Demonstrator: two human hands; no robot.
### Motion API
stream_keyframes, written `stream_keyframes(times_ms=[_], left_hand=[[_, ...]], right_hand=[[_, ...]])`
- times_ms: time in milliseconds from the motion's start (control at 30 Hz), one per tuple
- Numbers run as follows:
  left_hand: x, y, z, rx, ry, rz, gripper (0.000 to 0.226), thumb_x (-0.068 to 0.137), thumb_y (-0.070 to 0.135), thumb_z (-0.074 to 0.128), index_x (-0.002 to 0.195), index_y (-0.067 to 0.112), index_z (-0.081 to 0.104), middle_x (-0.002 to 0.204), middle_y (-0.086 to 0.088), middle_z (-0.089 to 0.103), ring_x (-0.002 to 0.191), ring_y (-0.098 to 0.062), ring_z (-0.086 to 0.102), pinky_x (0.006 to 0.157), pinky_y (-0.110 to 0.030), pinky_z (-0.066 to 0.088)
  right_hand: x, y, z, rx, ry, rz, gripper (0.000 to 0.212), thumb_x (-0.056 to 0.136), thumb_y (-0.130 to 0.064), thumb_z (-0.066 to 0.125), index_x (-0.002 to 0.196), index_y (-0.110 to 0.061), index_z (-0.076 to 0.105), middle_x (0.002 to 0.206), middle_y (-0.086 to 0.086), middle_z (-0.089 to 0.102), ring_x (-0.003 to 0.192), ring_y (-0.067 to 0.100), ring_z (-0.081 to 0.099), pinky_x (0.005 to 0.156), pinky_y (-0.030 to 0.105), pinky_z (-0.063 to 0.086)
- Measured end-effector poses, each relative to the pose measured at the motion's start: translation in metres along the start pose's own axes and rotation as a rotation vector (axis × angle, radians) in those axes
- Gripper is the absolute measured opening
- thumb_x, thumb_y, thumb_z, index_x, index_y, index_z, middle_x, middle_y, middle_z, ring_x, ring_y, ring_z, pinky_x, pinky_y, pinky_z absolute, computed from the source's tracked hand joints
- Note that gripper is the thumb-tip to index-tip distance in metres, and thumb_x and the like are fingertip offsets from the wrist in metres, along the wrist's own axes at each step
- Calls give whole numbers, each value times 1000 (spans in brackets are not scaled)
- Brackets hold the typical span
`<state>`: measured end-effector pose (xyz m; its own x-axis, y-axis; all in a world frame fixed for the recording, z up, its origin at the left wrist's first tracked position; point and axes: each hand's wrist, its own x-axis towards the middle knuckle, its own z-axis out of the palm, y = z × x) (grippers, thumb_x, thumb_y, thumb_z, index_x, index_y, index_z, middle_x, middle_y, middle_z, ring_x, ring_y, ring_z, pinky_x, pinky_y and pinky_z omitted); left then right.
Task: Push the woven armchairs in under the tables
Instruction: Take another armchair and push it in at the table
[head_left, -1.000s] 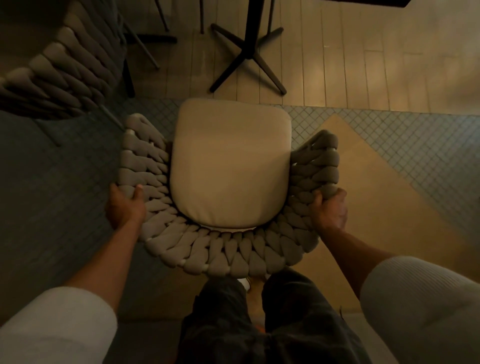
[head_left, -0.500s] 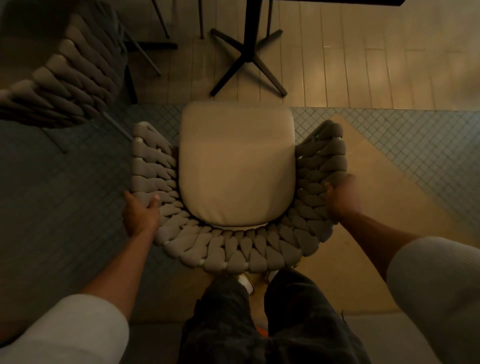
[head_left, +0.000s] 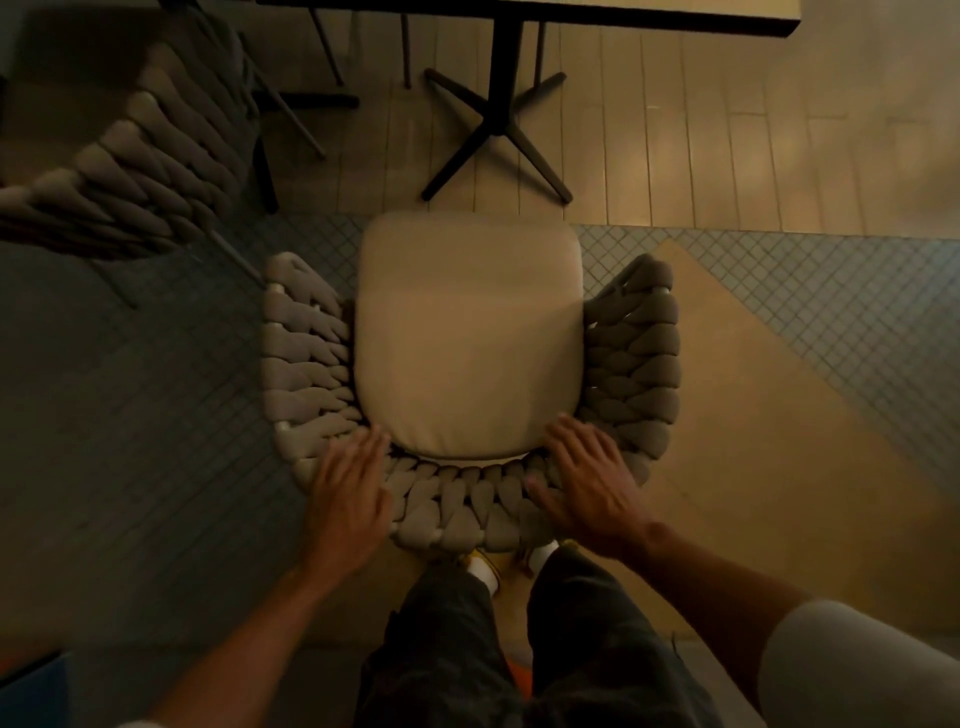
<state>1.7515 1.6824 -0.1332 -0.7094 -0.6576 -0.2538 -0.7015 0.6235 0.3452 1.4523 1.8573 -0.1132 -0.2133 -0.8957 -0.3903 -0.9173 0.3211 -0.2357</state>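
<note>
Both hands have come off the sides of the chair, where they were wrapped around the woven arms, and now lie on its curved back. My left hand (head_left: 347, 501) rests flat on the back rim, fingers straight and spread toward the seat, gripping nothing. My right hand (head_left: 589, 486) mirrors it on the other side of the rim, fingers extended and splayed, thumb out along the weave, also holding nothing. Between them runs the back of the woven armchair (head_left: 306, 358), which I stand right behind. Its seat cushion (head_left: 467, 332) faces away from me, the front edge about level with the line where the tiled floor (head_left: 130, 415) meets the plank floor (head_left: 727, 171).

I judge this as the push itself: palms set, the chair lined up but not yet under. Just beyond the cushion stands the cross base (head_left: 493, 130) of the table (head_left: 597, 13), whose near edge crosses the top of the view. Next I want a straight, even shove forward with both palms, keeping the seat centred on the post so the chair's front legs, hidden here, miss the base's feet. A second woven armchair (head_left: 140, 171) stands off to the left.
</note>
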Motion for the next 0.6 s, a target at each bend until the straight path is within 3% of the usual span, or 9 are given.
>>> stream_keyframes(times_ms=[100,267,333,433,600], left_hand=[[-15,20,12,3,-89,105,69,104,65,33,151,19,52,153,3,54,135,-17,55,117,-47,36],[-22,37,12,93,-218,261,101,71,102,42,127,22,69,127,7,70,111,-17,65,100,-43,47],[-12,33,15,128,-249,318,90,71,100,46,115,25,70,111,8,71,97,-17,67,85,-38,52],[3,28,20,161,-291,358,52,67,71,74,98,31,66,91,9,71,78,-19,69,62,-30,49],[6,25,30,230,-333,346,44,61,58,75,96,32,67,85,10,71,71,-17,69,55,-29,51]], right_hand=[[-20,-19,6,38,-15,-94,90,95,-86,29,144,-16,58,154,4,52,153,25,32,125,48,26],[-42,-35,28,21,-37,-177,100,84,-95,36,136,-14,62,138,6,62,132,31,54,113,48,41],[-41,-35,35,-21,-77,-179,101,84,-96,32,135,-14,61,133,4,63,121,31,58,106,47,45],[-32,-32,38,-53,-87,-193,94,86,-95,27,127,-19,63,123,2,65,110,28,62,97,44,48],[-17,-24,51,-109,-32,-256,81,88,-92,27,108,-24,67,99,-2,69,85,23,68,77,35,51]])
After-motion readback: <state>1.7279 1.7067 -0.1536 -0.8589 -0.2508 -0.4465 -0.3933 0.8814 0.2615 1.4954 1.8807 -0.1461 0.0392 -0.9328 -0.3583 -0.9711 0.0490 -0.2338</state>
